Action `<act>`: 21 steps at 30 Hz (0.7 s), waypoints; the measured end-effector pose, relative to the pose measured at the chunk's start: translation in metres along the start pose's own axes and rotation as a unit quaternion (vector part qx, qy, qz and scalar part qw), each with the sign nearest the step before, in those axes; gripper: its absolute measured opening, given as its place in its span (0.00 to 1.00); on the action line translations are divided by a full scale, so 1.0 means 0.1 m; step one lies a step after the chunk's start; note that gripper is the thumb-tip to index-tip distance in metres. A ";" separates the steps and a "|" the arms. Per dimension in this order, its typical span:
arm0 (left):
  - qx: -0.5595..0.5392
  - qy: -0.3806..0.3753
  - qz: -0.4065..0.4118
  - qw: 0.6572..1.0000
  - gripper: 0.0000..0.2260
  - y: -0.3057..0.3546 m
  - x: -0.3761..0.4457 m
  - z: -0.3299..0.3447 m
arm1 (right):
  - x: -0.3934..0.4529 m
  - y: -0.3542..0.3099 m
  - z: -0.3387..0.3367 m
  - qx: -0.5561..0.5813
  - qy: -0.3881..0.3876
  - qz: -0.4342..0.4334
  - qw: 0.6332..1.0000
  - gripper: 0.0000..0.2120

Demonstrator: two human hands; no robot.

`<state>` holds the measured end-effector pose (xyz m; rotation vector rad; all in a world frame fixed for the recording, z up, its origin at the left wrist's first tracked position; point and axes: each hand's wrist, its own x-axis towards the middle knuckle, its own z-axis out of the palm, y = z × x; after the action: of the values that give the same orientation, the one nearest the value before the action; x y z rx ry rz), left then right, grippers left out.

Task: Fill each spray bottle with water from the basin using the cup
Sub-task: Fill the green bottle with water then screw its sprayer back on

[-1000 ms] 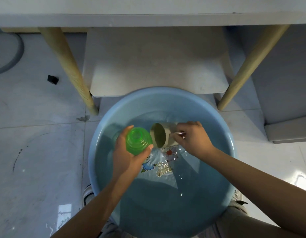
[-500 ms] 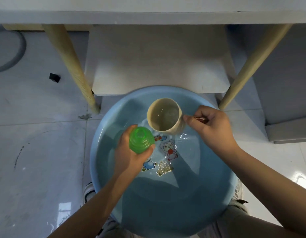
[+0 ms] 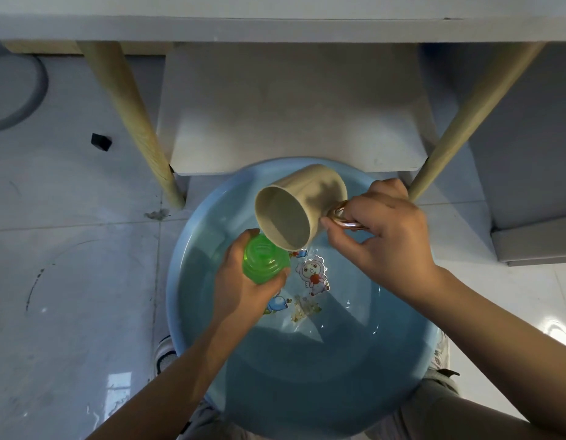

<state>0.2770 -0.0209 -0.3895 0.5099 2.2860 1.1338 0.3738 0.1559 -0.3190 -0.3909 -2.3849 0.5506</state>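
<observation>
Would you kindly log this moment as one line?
pour | right hand tips beige cup over green bottle | left hand holds bottle above blue basin

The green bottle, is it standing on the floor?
No, the left hand holds the green bottle up over the blue basin.

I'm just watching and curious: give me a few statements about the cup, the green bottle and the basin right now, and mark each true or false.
1. The left hand grips the green bottle over the basin. True.
2. The cup stands upright on the floor. False: it is tilted, mouth down toward the bottle's top, held in the air.
3. The right hand holds the cup by its metal ring handle. True.
4. The basin is red. False: it is blue, with cartoon pictures on its bottom.
5. The bottle has its spray head on. False: its top is open.
</observation>
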 end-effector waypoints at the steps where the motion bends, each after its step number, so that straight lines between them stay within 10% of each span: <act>1: 0.000 0.001 0.001 1.000 0.30 0.01 0.00 0.00 | 0.00 0.00 0.00 -0.006 0.002 -0.011 1.000 0.15; 21: 0.012 -0.005 -0.009 1.000 0.31 0.07 -0.02 -0.01 | 0.05 -0.03 -0.03 -0.044 0.023 -0.113 0.992 0.15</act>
<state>0.2784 -0.0185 -0.3830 0.5013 2.2941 1.0933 0.3717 0.1561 -0.3130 -0.1653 -2.3742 0.3294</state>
